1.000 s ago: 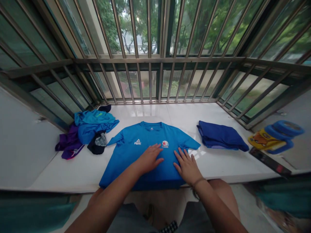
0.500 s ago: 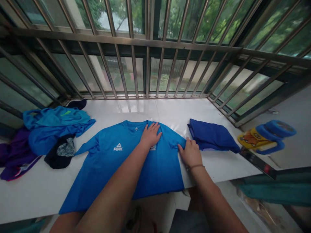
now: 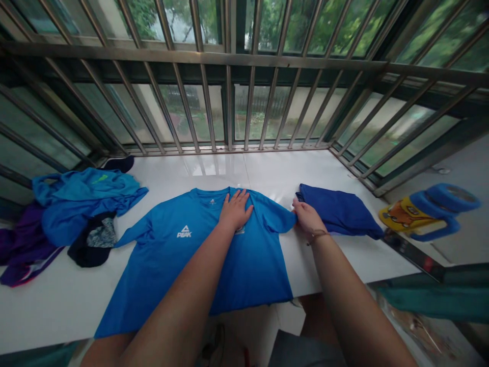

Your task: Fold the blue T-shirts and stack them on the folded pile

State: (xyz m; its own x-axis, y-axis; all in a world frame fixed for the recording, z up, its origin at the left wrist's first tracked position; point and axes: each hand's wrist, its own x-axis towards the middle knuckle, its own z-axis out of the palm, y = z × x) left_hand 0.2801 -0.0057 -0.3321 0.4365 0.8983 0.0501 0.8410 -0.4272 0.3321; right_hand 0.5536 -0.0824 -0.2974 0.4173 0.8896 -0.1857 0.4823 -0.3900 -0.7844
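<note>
Far left on the white window ledge (image 3: 275, 171): crumpled purple garment (image 3: 26, 227), a rumpled light-blue garment (image 3: 84, 196) against it, a small dark item (image 3: 119, 164) behind. Just right of these, a black cloth piece (image 3: 86, 247) with a grey patterned patch, touching or nearly touching the left-side sleeve end of the blue shirt (image 3: 168, 255).

Shirt lies front up, spread flat mid-ledge, directly ahead of the person. Body length runs from the collar, windowward, to the hem at the ledge's near edge; sleeves reach out left and right.

Left hand (image 3: 235, 210) flat on the upper chest beside the collar, fingers extended, gripping nothing. Right hand (image 3: 308, 216), well apart from it, is at the right-side sleeve end, fingers curled; cannot tell whether cloth is pinched. From there the shirt lies wholly leftward; left hand nearer its middle.

Beyond the right hand: folded dark-blue cloth (image 3: 340, 210), then a yellow-and-blue mug (image 3: 424, 206), tilted in view, a dark flat box (image 3: 410, 253) beside it.
</note>
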